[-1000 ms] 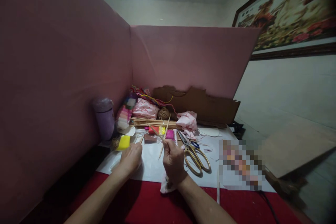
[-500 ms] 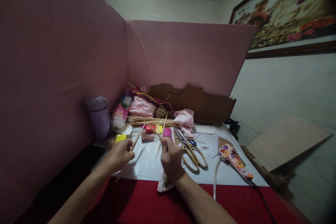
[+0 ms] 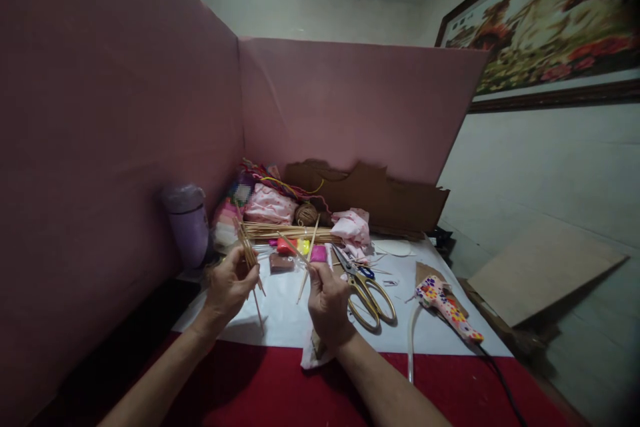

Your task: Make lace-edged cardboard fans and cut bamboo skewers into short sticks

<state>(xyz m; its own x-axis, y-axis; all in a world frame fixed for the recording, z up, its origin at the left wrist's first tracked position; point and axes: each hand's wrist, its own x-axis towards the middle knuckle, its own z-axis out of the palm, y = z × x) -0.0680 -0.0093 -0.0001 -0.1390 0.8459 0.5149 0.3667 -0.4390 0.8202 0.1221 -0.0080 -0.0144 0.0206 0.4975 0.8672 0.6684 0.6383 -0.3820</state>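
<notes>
My left hand (image 3: pixel 230 285) is closed round several thin wooden sticks (image 3: pixel 246 240), raised over the left side of the white sheet. The sticks point up and slightly left, and a few ends poke out below the fingers. My right hand (image 3: pixel 327 300) is closed on one wooden stick (image 3: pixel 293 247), which slants up and left from the fingertips. Just beyond it, another stick (image 3: pixel 309 257) leans across the clay packs. To the right of that hand lie gold-handled scissors (image 3: pixel 369 293). A bundle of sticks (image 3: pixel 280 232) rests behind the clay.
Packs of brown clay (image 3: pixel 281 262) and purple clay (image 3: pixel 318 253) lie mid-table. A flowered glue gun (image 3: pixel 447 307) with a cord is at right. A purple cup (image 3: pixel 187 223) stands left. Twine (image 3: pixel 307 213), pink cloth (image 3: pixel 351 230) and torn cardboard (image 3: pixel 370 197) are at the back.
My left hand has turned upward with its sticks, which swung from slanting right to pointing up and left. My right hand has barely moved and keeps its stick.
</notes>
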